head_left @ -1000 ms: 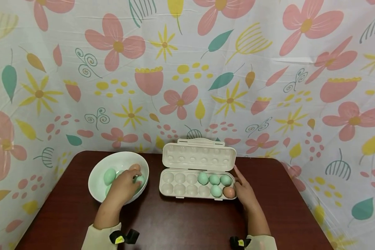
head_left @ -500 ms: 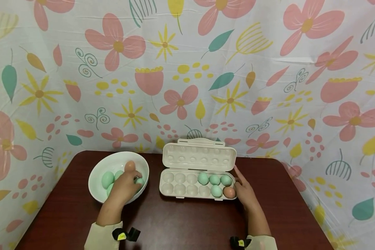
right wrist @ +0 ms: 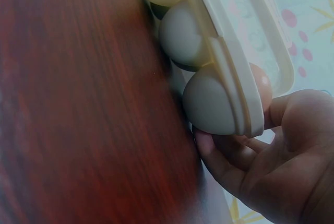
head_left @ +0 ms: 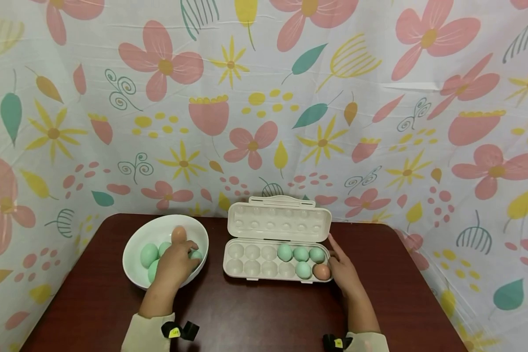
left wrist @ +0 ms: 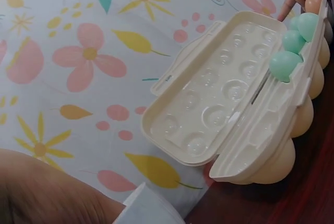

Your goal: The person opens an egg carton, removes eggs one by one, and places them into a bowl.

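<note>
Head view: left hand (head_left: 171, 264) in the white bowl (head_left: 158, 226), at its right side; thumb and fingers bent, gap about one egg wide, holding a green egg (head_left: 195, 256) between them. Same bowl has a brown egg (head_left: 178, 234) just beyond the hand, plus more green eggs (head_left: 149, 255) to its left, partly behind it. Right of bowl, apart from it: cream egg carton (head_left: 269, 267), lid (head_left: 279, 222) tipped back toward the floral cloth (head_left: 253, 102). Five eggs in carton, all toward its right end: three green in back row, then one green and, in the front corner cup, a second brown egg (head_left: 321, 272). Right hand (head_left: 345, 274) on carton's right end, one finger stretched up to the lid corner. Bowl and carton both on dark red-brown counter (head_left: 264, 315). Pale sleeves (head_left: 143, 332) and small black devices (head_left: 172, 331) at both wrists. Left wrist view: carton seen at a slant, eggs grouped at far end, right hand at top edge by lid corner; only part of the left hand and a bit of white rim at bottom, left fingers out of frame, so grip can't be told from here. Right wrist view: carton end up close, right fingers curled under the end cup, another digit up at the rim beside the brown egg, so they have hold of that end, spread about its depth.
</note>
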Motion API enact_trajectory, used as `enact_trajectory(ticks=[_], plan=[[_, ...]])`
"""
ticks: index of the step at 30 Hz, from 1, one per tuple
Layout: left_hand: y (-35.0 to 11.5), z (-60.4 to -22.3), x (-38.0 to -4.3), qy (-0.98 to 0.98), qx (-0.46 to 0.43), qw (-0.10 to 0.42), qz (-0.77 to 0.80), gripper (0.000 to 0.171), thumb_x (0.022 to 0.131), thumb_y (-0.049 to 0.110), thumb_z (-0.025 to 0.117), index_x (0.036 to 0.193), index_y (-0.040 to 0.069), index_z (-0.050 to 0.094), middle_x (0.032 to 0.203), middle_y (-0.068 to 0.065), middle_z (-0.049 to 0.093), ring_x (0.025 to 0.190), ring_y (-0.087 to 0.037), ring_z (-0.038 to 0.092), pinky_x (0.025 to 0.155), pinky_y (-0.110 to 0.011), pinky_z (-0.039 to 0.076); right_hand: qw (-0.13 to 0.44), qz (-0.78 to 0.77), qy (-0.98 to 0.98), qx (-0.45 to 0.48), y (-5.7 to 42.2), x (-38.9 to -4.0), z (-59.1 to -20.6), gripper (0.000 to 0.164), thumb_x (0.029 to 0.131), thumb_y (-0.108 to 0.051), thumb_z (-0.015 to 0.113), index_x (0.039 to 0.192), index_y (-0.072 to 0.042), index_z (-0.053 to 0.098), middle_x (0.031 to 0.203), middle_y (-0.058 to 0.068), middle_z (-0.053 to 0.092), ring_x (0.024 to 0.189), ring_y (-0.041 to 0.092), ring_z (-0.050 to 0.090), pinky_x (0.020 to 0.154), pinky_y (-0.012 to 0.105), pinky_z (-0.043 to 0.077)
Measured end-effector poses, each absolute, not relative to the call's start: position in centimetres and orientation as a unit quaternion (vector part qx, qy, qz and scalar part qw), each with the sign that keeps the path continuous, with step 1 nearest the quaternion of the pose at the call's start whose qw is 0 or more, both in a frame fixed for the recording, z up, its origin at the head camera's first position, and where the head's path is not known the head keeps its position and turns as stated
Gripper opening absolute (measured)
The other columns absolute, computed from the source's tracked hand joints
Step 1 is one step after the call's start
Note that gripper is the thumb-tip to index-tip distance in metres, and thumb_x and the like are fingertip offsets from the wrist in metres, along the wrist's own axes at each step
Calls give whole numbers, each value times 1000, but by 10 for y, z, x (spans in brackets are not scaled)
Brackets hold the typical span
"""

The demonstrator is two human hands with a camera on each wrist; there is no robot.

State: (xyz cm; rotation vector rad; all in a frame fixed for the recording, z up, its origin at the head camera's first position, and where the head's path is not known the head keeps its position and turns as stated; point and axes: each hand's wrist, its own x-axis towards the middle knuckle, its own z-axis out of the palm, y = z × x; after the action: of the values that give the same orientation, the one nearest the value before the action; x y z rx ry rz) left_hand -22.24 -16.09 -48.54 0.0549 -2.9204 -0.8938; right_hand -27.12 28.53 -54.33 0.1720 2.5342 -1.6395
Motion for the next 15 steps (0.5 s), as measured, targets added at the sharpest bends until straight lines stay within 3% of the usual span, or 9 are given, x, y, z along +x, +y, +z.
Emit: enact_trajectory(ticks=[7, 15], plan=[[-158, -488, -224, -961, 29, 54, -271, 21, 82, 12, 73, 102, 8, 71, 99, -17, 73, 82, -37, 65, 66, -49, 52, 54, -543, 836, 55, 284, -270, -542, 64, 105, -11, 35, 159, -43, 20, 145, 20, 53, 111, 26, 53, 85, 25, 43], [-160, -488, -224, -958, 24, 50, -283, 26, 83, 14, 73, 108, 7, 73, 107, -15, 74, 89, -39, 67, 73, -52, 54, 61, -542, 836, 57, 284, -271, -543, 64, 106, -12, 34, 160, -43, 19, 147, 20, 51, 110, 25, 54, 85, 26, 43]])
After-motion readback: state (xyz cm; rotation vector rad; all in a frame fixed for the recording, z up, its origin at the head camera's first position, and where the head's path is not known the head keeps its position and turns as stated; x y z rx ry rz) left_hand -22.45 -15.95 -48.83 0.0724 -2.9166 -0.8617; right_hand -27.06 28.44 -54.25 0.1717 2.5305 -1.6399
